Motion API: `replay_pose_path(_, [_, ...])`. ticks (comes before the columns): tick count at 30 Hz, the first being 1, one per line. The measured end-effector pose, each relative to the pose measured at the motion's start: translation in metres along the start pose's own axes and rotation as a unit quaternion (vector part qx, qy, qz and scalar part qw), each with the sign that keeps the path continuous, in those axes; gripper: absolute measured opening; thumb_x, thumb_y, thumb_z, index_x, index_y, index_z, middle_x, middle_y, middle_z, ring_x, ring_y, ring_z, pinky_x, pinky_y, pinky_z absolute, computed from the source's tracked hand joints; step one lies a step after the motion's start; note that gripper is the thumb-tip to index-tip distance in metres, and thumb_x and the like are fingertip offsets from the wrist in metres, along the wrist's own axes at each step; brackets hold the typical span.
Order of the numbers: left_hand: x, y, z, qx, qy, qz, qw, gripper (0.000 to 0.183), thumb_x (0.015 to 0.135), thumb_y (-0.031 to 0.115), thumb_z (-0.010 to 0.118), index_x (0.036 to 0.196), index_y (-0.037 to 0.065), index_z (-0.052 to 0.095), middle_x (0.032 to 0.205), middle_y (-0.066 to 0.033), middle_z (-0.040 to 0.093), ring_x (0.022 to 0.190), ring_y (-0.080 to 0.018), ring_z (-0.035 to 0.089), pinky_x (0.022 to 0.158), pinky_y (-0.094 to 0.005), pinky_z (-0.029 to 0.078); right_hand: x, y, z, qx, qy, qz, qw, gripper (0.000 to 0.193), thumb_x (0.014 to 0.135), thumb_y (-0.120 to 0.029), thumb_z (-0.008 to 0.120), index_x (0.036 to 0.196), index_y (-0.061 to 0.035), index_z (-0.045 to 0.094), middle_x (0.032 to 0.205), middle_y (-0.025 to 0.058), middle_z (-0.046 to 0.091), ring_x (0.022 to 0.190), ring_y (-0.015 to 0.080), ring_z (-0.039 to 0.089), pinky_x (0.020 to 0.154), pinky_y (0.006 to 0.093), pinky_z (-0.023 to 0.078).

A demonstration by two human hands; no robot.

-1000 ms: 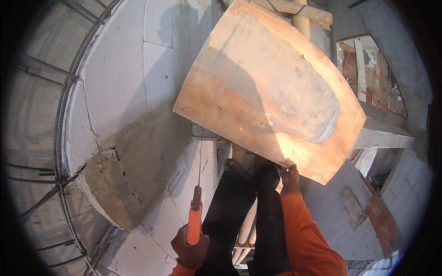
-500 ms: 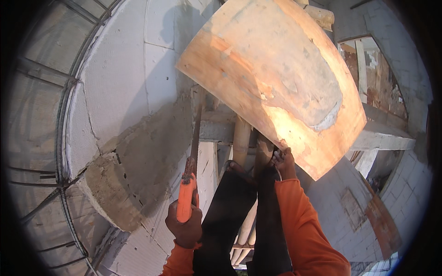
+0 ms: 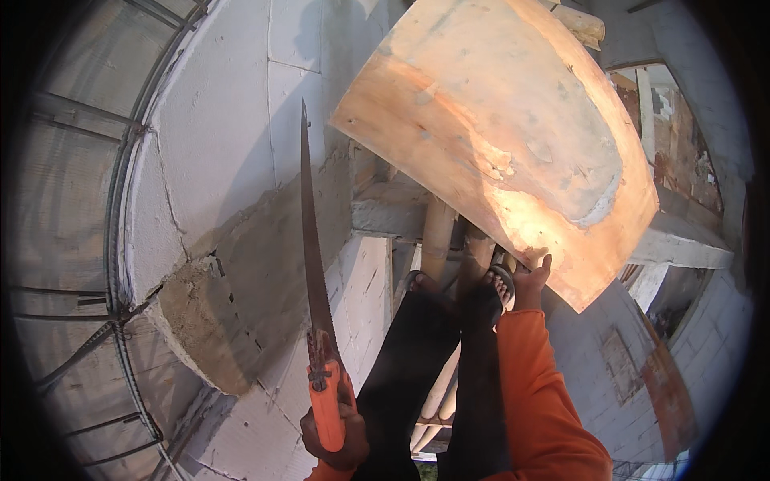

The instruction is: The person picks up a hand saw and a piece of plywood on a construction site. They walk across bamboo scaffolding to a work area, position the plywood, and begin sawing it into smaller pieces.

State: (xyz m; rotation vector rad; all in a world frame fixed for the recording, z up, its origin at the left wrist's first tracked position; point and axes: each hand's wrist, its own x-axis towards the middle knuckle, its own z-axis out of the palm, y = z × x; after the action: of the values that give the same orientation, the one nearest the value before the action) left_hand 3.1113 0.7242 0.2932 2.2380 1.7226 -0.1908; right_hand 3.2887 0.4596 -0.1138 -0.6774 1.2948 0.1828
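My left hand (image 3: 335, 437) is wrapped round the orange handle of a handsaw (image 3: 311, 232). The saw's long, brownish, toothed blade points up and away, in front of the wall and apart from the wood. At the near edge of a plywood sheet (image 3: 489, 104), my right hand (image 3: 529, 287) grips with the thumb over the top face and the fingers mostly hidden beneath. The sheet lies tilted and is stained with a grey patch of dried cement. Below it my sandalled feet (image 3: 501, 282) rest by round poles (image 3: 437, 232).
A white block wall (image 3: 216, 120) with a rough cement band (image 3: 273, 248) rises on the left. Steel bars (image 3: 120, 305) run along its far side. A concrete beam (image 3: 393, 212) crosses under the sheet. Gaps between the poles show a drop below. On the right stands a wall opening (image 3: 670, 128).
My left hand has come lower and slightly right, and the saw blade now shows at full length. My right hand has changed from curled fingers by the sheet's edge to a thumb-over grip.
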Motion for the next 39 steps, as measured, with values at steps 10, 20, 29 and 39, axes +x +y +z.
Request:
replay_pose_path(10, [0.051,0.019,0.025,-0.108,-0.066,0.07,0.99,0.016,0.07,0.009,0.065,0.081,0.0,0.058,0.065,-0.0108,0.06,0.056,-0.0265,0.061,0.058,-0.0346,0.05,-0.008,-0.018,0.013,-0.118,-0.025,-0.022,0.992,0.034,0.096,-0.046,0.049,0.102,-0.014,0.057,0.087,0.0025,0.06,0.079,0.0197,0.058,0.075,0.0375,0.051])
replay_pose_path(20, [-0.038,-0.034,-0.006,-0.014,-0.193,-0.036,0.98,0.014,0.071,0.012,0.065,0.075,0.002,0.057,0.064,-0.0144,0.059,0.057,-0.0309,0.061,0.055,-0.0383,0.049,-0.023,-0.099,-0.066,-0.274,-0.029,-0.063,0.959,0.03,0.097,-0.042,0.049,0.093,-0.0133,0.055,0.076,0.0015,0.054,0.07,0.0179,0.055,0.063,0.0337,0.051])
replay_pose_path(29, [-0.032,-0.025,0.002,0.011,-0.201,-0.037,0.979,0.016,0.071,0.011,0.065,0.078,0.0,0.056,0.068,-0.015,0.062,0.06,-0.03,0.064,0.059,-0.0376,0.051,0.01,-0.075,-0.008,-0.341,-0.025,0.023,0.94,0.039,0.092,-0.042,0.058,0.115,-0.01,0.059,0.101,0.0041,0.059,0.098,0.0219,0.055,0.089,0.0368,0.041])
replay_pose_path(39, [-0.004,-0.027,0.011,-0.057,-0.22,-0.079,0.971,0.022,0.071,0.021,0.067,0.082,0.003,0.059,0.071,-0.0148,0.062,0.064,-0.0341,0.063,0.061,-0.0407,0.051,0.008,-0.052,-0.018,-0.405,-0.043,0.066,0.911,0.022,0.097,-0.027,0.047,0.11,-0.0145,0.06,0.098,0.0018,0.06,0.081,0.0162,0.056,0.067,0.0293,0.042])
